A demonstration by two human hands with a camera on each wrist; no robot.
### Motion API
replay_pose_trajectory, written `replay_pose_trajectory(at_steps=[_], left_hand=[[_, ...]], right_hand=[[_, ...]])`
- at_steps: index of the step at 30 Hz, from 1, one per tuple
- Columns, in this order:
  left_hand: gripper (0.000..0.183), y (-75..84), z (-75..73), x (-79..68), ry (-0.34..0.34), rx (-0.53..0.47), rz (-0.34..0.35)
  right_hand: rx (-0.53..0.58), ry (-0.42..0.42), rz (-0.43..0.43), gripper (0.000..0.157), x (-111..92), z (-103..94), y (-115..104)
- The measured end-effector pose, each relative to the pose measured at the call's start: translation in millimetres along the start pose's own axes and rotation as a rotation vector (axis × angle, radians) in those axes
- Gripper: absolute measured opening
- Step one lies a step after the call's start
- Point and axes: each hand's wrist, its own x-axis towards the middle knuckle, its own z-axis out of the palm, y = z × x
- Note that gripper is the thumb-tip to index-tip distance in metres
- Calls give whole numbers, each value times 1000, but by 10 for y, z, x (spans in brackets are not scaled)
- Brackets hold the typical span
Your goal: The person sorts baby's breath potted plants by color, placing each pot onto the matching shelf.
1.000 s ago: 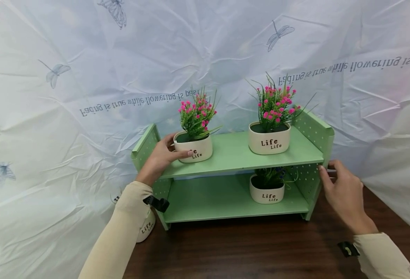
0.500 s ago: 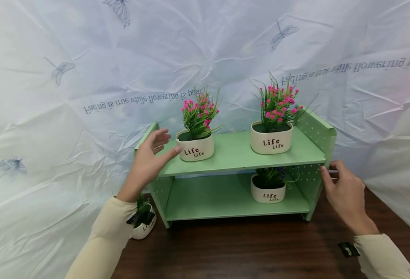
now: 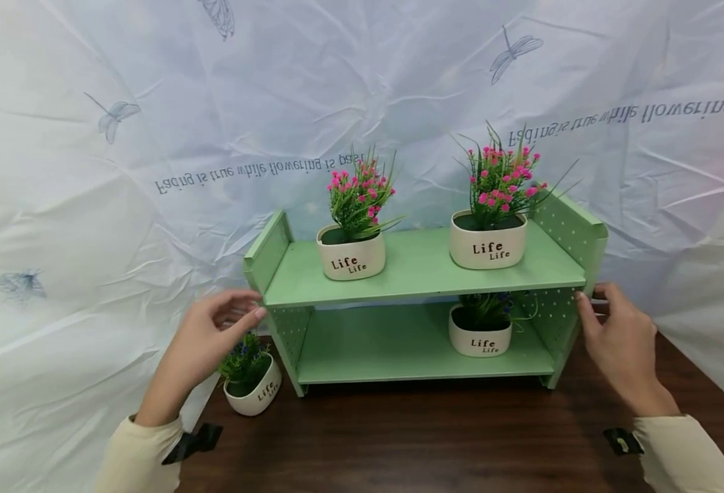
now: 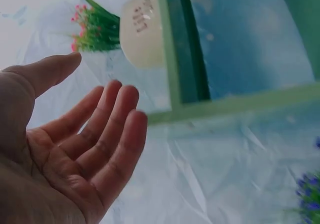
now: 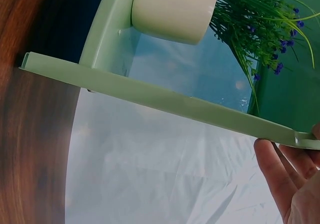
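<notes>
A green two-tier shelf (image 3: 398,376) stands on the dark wooden table. On its upper tier sit two white "Life" flowerpots with pink flowers, a left pot (image 3: 351,257) and a right pot (image 3: 488,243). A third pot (image 3: 480,339), with blue-purple flowers, is on the lower tier at right. My left hand (image 3: 204,335) is beside the shelf's left panel, fingers relaxed and thumb apart, holding nothing; the left wrist view shows its bare palm (image 4: 65,179). With thumb and fingers, my right hand (image 3: 623,342) holds the front edge of the right side panel (image 5: 175,104).
Another white pot (image 3: 253,387) with blue flowers stands on the table (image 3: 411,438), left of the shelf and below my left hand. A pale printed cloth (image 3: 312,82) hangs behind and around both sides.
My left hand has let go of the left pink-flowered pot and moved left and down to the shelf's side. The right hand has stayed at the right panel. The head view has shifted slightly.
</notes>
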Motion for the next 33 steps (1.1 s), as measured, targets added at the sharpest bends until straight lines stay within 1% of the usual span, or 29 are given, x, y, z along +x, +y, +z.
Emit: replay_pose_trajectory(at_steps=[3, 4, 6, 9, 11, 13, 17, 19, 20, 22, 24, 26, 27, 29, 31, 33], left_hand=[[34, -170, -7, -175, 19, -9, -28], [34, -228, -9, -238, 31, -3, -47], [33, -362, -7, -353, 65, 1, -94], [36, -603, 11, -494, 141, 2, -181], [38, -784, 27, -569, 190, -15, -232], [40, -974, 46, -637, 221, -26, -275], [39, -1314, 113, -745, 270, -55, -359], [37, -1444, 156, -789, 282, -61, -402], [37, -1502, 179, -804, 278, -54, -416], [41, -1595, 226, -824, 240, -45, -434], [48, -1665, 278, -827, 172, -36, -433], [61, -1713, 345, -809, 90, -39, -444], [70, -1733, 380, -795, 46, -53, -461], [86, -1766, 467, -763, -14, -91, -486], [98, -1790, 562, -733, -41, -111, -514], [101, -1821, 657, -701, -40, -173, -515]], right_hand=[[0, -4, 1, 22, 1, -2, -5], [0, -4, 0, 22, 1, -1, -9], [-2, -2, -3, 22, 1, 0, -13], [-7, 5, -5, 22, 6, -2, -13], [-6, 8, -2, 22, 7, -3, -10], [-3, 9, 1, 22, 5, -2, -9], [-3, 12, -1, 22, 0, 2, -11], [-4, 12, -7, 21, 0, 4, -15], [-4, 13, -10, 22, 2, 4, -16], [-4, 14, -14, 21, 4, 3, -18], [-3, 16, -17, 21, 4, 2, -17], [-5, 20, -16, 21, 2, -1, -14], [-6, 22, -17, 21, 1, -3, -12], [-6, 24, -20, 21, -2, -6, -10], [-8, 24, -23, 21, -5, -9, -12], [-7, 23, -24, 21, -9, -10, -15]])
